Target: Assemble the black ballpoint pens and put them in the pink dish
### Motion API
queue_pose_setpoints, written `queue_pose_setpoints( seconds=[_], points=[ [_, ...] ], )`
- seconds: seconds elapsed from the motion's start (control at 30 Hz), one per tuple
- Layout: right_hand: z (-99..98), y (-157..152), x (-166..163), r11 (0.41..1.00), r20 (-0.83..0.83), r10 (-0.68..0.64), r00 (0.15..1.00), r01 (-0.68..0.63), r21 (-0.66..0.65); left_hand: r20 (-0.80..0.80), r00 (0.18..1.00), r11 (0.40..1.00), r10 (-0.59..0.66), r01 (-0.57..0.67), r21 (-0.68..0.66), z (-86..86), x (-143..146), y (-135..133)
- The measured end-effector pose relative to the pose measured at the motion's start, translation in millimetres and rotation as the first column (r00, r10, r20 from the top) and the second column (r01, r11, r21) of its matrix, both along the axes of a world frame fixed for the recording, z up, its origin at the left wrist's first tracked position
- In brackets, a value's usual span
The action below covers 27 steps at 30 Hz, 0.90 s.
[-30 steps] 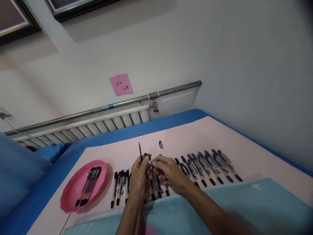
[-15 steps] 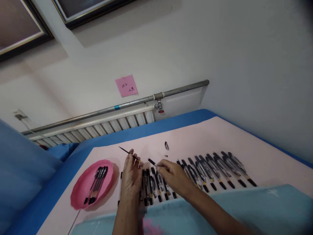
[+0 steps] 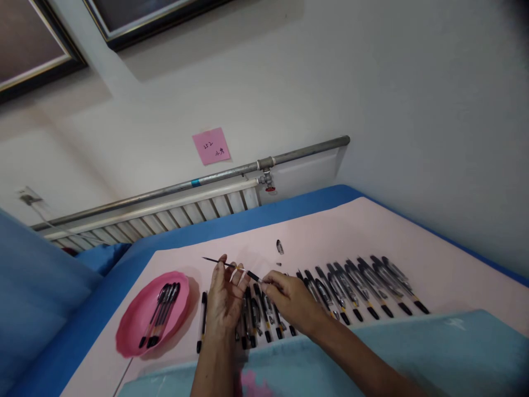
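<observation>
Between the thumb and fingers of my left hand (image 3: pixel 223 303) is a thin dark pen refill (image 3: pixel 211 259), its tip pointing to the upper left. My right hand (image 3: pixel 292 302) pinches a pen barrel (image 3: pixel 253 275) with a black grip end. The barrel's end meets or nearly meets the refill's rear end, by my left fingertips; I cannot tell whether the refill is inside. Below and to the right of my hands lie rows of pen parts (image 3: pixel 366 284), with dark refills, clear barrels and black caps. A single pen (image 3: pixel 201 322) lies left of my left wrist.
A pink scalloped dish (image 3: pixel 124 317) at the left holds several pens (image 3: pixel 163 314). Beyond my hands lie a loose black cap (image 3: pixel 280 246) and a small dark piece (image 3: pixel 279 264). Light blue cloth (image 3: pixel 372 353) covers the near edge; a radiator (image 3: pixel 194 212) stands behind the table.
My right hand has brought the barrel left and slightly down, up to the refill's rear end. The refill in my left hand has tilted flatter. The view has shifted slightly.
</observation>
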State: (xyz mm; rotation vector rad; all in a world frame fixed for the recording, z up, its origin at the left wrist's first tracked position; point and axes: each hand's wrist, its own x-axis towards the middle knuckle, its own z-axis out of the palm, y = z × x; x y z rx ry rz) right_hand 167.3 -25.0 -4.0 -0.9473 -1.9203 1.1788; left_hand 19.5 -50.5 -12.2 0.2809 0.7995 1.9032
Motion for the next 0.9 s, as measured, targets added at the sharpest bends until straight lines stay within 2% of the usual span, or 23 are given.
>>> queue_pose_setpoints(
  seconds=[0.47,0.9],
  points=[
    [-1.5,0.4,1.0,0.999,0.017,0.011,1.0,-0.012,0.039,-0.085,0.996,0.999,-0.026,0.023,-0.033,-0.7,2.0,0.5],
    [-1.1,-0.2,2.0,0.998,0.029,0.031,0.999,-0.032,0.056,-0.102,0.995,0.997,0.012,-0.019,-0.068,3.0,0.0,-1.7]
  ],
)
